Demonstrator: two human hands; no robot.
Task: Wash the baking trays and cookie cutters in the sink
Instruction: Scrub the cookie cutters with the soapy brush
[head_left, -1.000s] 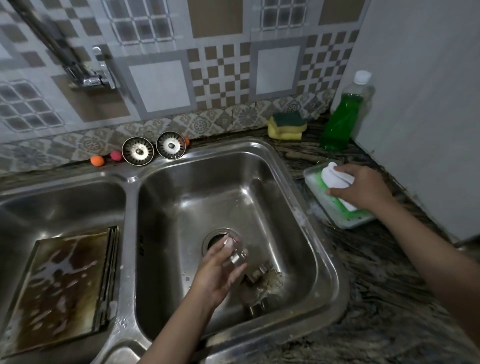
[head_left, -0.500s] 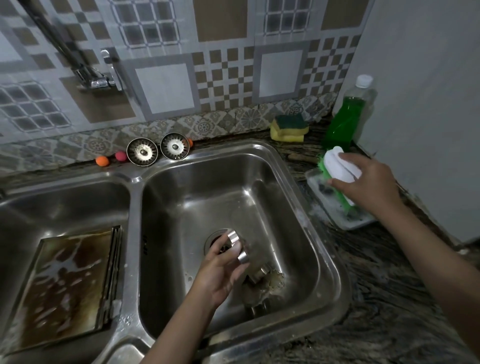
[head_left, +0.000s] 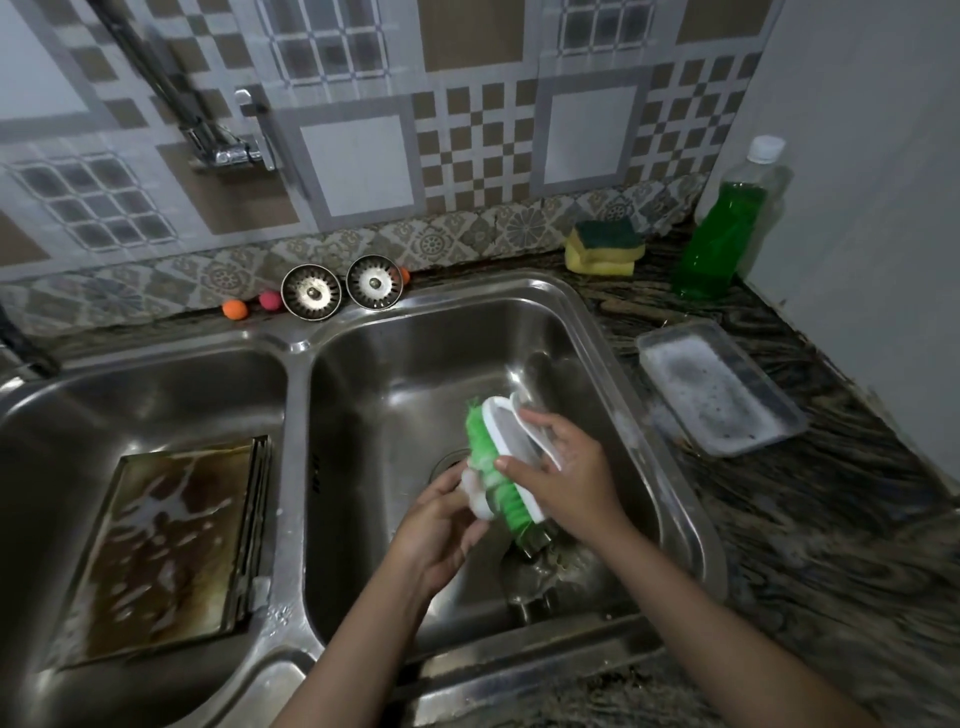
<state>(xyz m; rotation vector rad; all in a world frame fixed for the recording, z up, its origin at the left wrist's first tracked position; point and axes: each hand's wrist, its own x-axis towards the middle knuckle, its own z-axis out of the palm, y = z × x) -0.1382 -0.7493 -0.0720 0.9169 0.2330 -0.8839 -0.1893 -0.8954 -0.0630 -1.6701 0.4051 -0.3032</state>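
While the right hand (head_left: 563, 475) grips a white-backed scrub brush (head_left: 506, 467) with green bristles over the right sink basin (head_left: 415, 374), the left hand (head_left: 439, 525) pinches a small foam-covered piece (head_left: 475, 493) against the bristles; looks like a cookie cutter but the foam hides its shape. Both hands sit just above the drain (head_left: 449, 460). More metal cookie cutters (head_left: 535, 566) lie on the basin floor right below the brush, in a patch of dirty water, count unclear

Left basin (head_left: 130, 389): stained baking trays (head_left: 166, 545) lying flat, stacked edges visible on the right side, top one streaked with suds

Worktop (head_left: 831, 545) right of the sink: clear plastic tray (head_left: 719, 387) with foam in it, apart from both hands. Behind it a bottle of green dish liquid (head_left: 724, 234) stands upright in the corner; a yellow-green sponge stack (head_left: 602, 244) sits just left of it against the tiles

Back ledge: two metal sink strainers (head_left: 343, 291) leaning on the wall side by side, an orange ball (head_left: 235, 309) and a pink ball (head_left: 269, 300) just left of them. Wall tap (head_left: 228, 150) above the left basin
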